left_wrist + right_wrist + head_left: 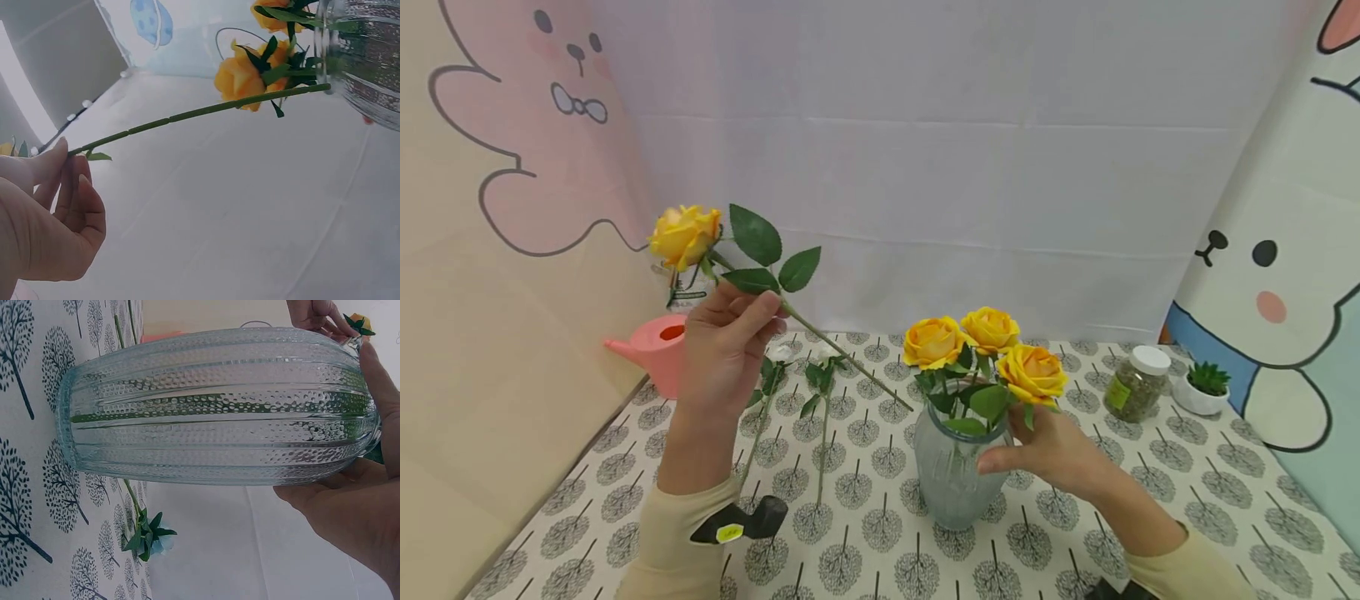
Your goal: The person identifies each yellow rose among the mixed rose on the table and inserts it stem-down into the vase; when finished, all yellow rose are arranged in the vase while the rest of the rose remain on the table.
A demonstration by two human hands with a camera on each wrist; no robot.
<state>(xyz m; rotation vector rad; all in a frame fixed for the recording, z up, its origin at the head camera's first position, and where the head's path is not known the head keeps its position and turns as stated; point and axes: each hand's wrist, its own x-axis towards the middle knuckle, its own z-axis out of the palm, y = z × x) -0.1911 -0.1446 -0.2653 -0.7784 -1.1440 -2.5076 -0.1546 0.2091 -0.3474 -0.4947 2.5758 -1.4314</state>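
My left hand (726, 354) pinches a yellow rose (685, 236) by its stem, just below the green leaves, between thumb and fingers. The bloom points up to the left. Its bare stem (187, 114) slants down right, the lower end overlapping the vase's rim in the left wrist view. A ribbed clear glass vase (955, 487) stands upright on the table and holds three yellow roses (992, 331). Around the vase's upper part my right hand (1060, 450) grips from the right, its thumb (377, 372) and fingers on opposite sides of the glass.
Two white roses (782, 353) with long stems lie on the tree-patterned tablecloth (880, 529), left of the vase. A pink watering can (655, 354) stands behind my left arm. At the back right are a white-lidded jar (1138, 385) and a small potted succulent (1204, 390).
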